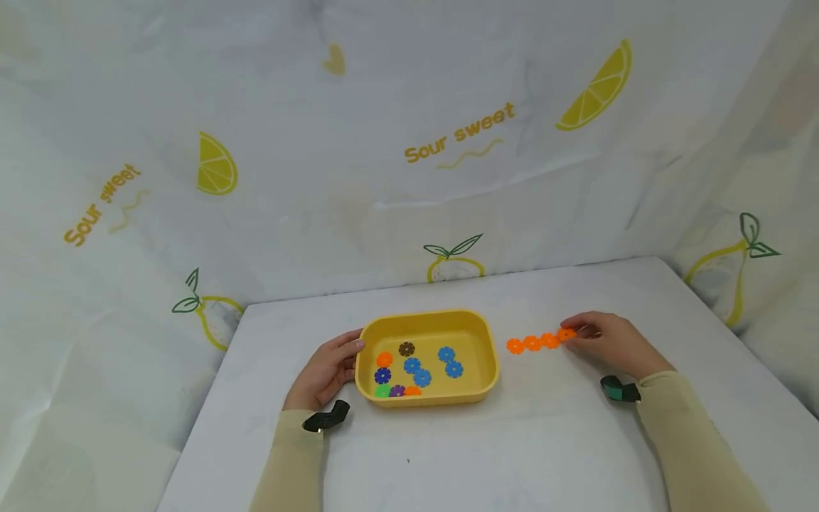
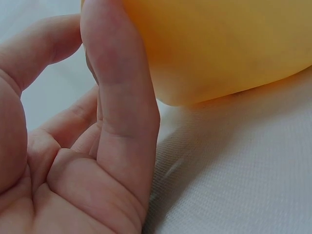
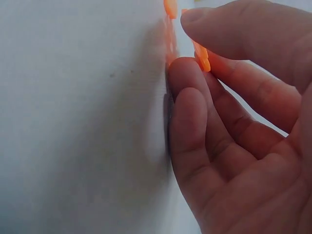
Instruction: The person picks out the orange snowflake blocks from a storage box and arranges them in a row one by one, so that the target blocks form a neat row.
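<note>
Right hand [image 1: 604, 345] pinches chain [image 1: 532, 345] at right edge: good hold, likely light and stiff! Left hand [image 1: 325, 371] grips tray [image 1: 422, 402].

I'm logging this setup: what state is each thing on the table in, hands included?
Tray, upright, uncovered, discs inside
Orange row, four discs lined up, outside tray
Light blue discs, in tray, two pairs
Brown disc, in tray
Navy disc, in tray
Two orange discs, in tray
Green disc, in tray, partly hidden
Purple disc, in tray, partly hidden
Left hand, gripping tray
Right hand, pinching row's right end
</note>
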A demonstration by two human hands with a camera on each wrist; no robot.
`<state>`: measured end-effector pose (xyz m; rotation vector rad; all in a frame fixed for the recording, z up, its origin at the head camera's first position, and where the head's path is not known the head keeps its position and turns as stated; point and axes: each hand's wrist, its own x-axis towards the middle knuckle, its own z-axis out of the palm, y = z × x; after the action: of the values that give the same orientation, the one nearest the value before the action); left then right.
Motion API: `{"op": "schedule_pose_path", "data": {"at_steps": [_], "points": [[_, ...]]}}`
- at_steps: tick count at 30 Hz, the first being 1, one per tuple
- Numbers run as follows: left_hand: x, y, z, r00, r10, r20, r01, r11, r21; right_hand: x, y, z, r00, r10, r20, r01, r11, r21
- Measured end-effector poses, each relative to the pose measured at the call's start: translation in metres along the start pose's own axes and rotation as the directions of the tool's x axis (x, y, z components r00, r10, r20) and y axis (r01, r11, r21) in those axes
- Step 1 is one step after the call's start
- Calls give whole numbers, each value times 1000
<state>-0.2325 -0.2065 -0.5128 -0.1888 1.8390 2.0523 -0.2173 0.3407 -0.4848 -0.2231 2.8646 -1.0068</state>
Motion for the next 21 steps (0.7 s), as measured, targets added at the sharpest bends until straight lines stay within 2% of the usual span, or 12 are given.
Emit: {"op": "schedule_pose_path", "data": {"at_steps": [8,21], "points": [[0,-3,-1,1000,-7,17,8,1000,-23,-3,1,2,1000,7,3,-7,1000,6],[-1,3,0,1000,-13,15,14,999,-39,3,0,4,1000,7,-4,-7,1000,10]]}}
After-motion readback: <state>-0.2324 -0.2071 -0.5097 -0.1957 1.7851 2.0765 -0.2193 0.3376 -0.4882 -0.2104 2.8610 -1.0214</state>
